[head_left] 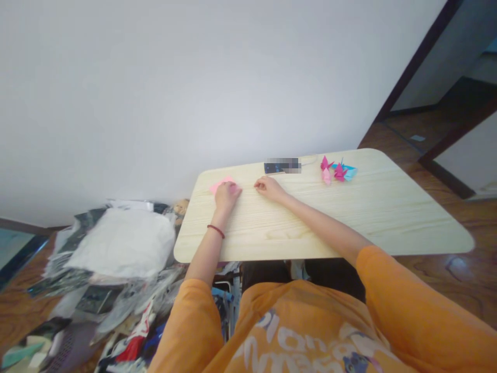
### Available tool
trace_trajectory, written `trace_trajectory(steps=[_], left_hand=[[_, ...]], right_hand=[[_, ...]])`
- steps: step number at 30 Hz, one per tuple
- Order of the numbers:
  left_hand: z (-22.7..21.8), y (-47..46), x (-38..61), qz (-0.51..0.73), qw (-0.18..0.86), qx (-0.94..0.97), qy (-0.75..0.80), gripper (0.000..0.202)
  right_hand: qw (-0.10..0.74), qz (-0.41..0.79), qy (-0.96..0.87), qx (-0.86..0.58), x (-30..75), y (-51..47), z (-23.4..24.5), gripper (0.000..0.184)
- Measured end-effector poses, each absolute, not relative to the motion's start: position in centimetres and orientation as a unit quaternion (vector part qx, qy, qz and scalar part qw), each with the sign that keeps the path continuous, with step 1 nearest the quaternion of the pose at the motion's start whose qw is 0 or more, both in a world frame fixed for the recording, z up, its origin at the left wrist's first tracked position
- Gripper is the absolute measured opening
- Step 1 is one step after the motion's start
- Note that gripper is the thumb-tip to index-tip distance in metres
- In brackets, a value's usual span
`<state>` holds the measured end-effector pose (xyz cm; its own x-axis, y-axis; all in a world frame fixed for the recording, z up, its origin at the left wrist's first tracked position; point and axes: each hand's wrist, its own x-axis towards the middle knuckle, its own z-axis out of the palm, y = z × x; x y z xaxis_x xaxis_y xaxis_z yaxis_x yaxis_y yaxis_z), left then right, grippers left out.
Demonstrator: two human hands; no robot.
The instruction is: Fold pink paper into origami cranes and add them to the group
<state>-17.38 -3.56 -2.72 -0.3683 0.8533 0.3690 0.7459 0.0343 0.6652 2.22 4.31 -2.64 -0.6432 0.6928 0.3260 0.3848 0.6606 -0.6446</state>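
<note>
Head view: pink paper [218,185], corner leftward, long axis unclear.

I record soft, even light on the wall [186,93] and tabletop [388,217], faint shadows, and a glare spot on the floor [458,267] at right. Wide-angle stretch marks the edges; pink paper [219,183] lacks crispness; pixelation masks part of a dark device [273,168].

Your left forearm [205,256] reaches forward to your left hand [228,195], held back-up with its fingers bent downward, while your right forearm [326,221] slants inward to your right hand [271,188] near it, fingers loosely curled.
</note>
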Motion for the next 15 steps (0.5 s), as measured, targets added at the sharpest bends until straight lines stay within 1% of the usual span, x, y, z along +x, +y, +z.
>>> trace_trajectory(steps=[3,7,10,12,15], left_hand=[[-2.94,-3.9,-17.07,0.387,0.049,0.562,0.729,0.009],[-2.79,-4.24,-16.58,0.412,0.056,0.557,0.719,0.009],[-2.73,-4.42,-16.49,0.422,0.067,0.541,0.724,0.014],[-2.8,-4.5,-16.55,0.452,0.075,0.518,0.722,0.016],[-2.95,-4.53,-16.76,0.518,0.088,0.465,0.712,0.013]], right_hand=[[0.306,0.266,-0.859,-0.314,2.15,4.22,-3.29,0.017],[0.32,0.282,-0.849,-0.313,2.46,4.25,-3.75,0.02],[0.326,0.295,-0.841,-0.314,2.54,4.21,-3.81,0.02],[0.331,0.3,-0.837,-0.316,2.54,4.13,-3.79,0.019],[0.337,0.308,-0.829,-0.322,2.56,4.01,-3.77,0.02]])
